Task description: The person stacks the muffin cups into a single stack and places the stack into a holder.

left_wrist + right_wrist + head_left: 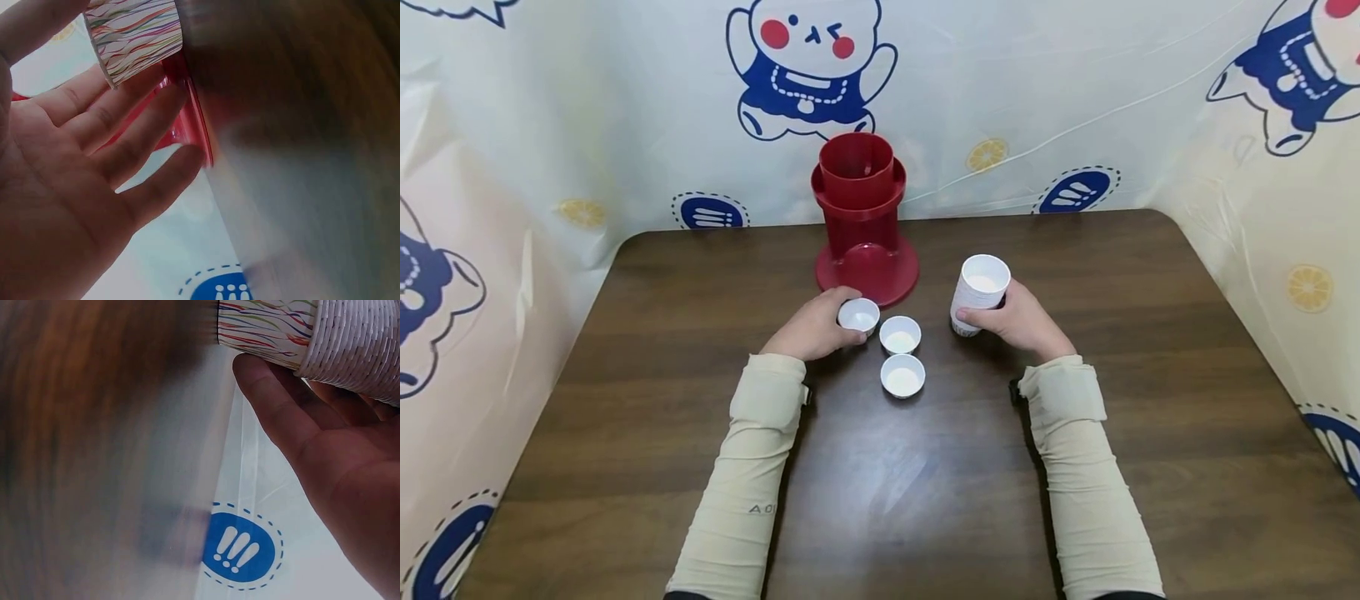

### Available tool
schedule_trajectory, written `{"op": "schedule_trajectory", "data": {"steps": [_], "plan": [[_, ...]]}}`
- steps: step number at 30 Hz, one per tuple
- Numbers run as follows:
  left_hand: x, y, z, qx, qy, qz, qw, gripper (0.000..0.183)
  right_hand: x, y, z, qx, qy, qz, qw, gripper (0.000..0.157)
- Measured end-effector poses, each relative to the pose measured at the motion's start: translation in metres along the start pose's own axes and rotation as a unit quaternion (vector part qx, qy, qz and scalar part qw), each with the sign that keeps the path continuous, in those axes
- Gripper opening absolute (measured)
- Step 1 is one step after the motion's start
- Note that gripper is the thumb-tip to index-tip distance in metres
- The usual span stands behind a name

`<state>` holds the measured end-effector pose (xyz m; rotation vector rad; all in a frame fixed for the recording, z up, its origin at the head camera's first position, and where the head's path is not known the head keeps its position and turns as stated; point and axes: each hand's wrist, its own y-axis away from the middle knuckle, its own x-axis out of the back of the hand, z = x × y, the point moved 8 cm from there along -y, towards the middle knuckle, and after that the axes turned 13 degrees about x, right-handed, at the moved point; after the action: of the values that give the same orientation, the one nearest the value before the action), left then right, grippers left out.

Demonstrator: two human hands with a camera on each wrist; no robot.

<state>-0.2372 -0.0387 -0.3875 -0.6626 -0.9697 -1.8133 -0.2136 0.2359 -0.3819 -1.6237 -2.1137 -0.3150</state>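
Observation:
My left hand pinches a small white paper cup between thumb and fingers, just in front of the red holder. Up close in the left wrist view, wavy coloured lines cover the cup's side, and the other fingers spread away from it. Beside it on the table, two more paper cups stand mouth up: one nearer the holder, one nearer me. My right hand grips a tall stack of nested paper cups; its many rims show in the right wrist view.
A red plastic stand with a round base and an open cylinder on top stands at the table's back edge. The brown wooden table is enclosed at the back and sides by printed sheeting.

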Motion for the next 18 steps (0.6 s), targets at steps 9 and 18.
{"op": "schedule_trajectory", "data": {"steps": [9,18], "plan": [[0.010,0.005,-0.014,0.021,0.050,-0.007,0.9985,0.057,0.001,0.001,-0.001,-0.002,0.004,-0.002,1.000,0.069],[0.019,0.010,-0.020,0.032,0.087,-0.004,0.9957,0.060,-0.001,-0.001,0.000,0.006,-0.002,-0.001,1.000,0.068]]}}
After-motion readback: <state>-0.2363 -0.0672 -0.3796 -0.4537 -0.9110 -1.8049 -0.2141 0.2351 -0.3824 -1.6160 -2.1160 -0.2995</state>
